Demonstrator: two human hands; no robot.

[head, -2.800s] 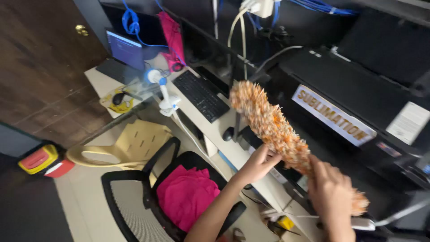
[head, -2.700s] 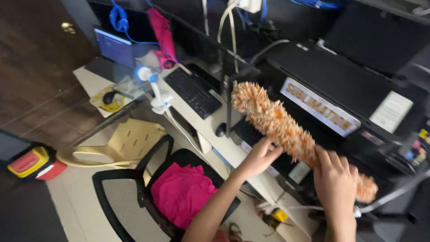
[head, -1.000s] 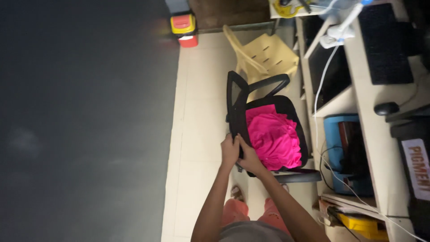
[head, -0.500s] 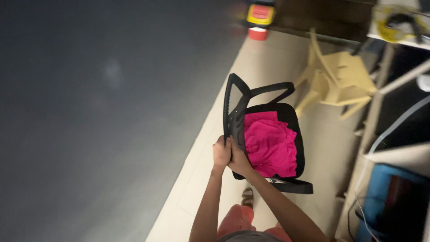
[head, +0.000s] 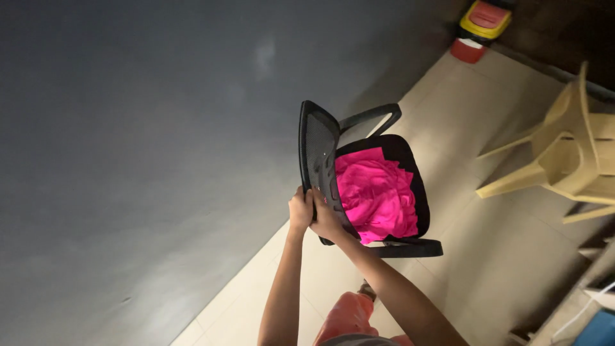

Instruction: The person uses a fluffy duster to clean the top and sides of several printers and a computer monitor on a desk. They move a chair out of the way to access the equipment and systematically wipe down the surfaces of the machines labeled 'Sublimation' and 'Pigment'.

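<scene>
Both my hands grip the top edge of the mesh backrest of a black office chair (head: 320, 150). My left hand (head: 300, 210) wraps the rim from the wall side. Close beside it, my right hand (head: 325, 216) holds the same rim from the seat side. A crumpled pink cloth (head: 378, 192) lies on the chair's seat. The chair has black armrests (head: 410, 248) on both sides. My feet and orange shorts show below.
A dark grey wall (head: 141, 141) fills the left of the view, close behind the chair. A cream plastic chair (head: 564, 154) stands at the right. A yellow and red object (head: 483, 22) sits on the floor at the top. Beige floor tiles (head: 500, 256) surround the chair.
Earlier my hands held a feather duster over the desk. The view has swung round to the office chair, and both hands now grip its backrest; the desk has left the view.
</scene>
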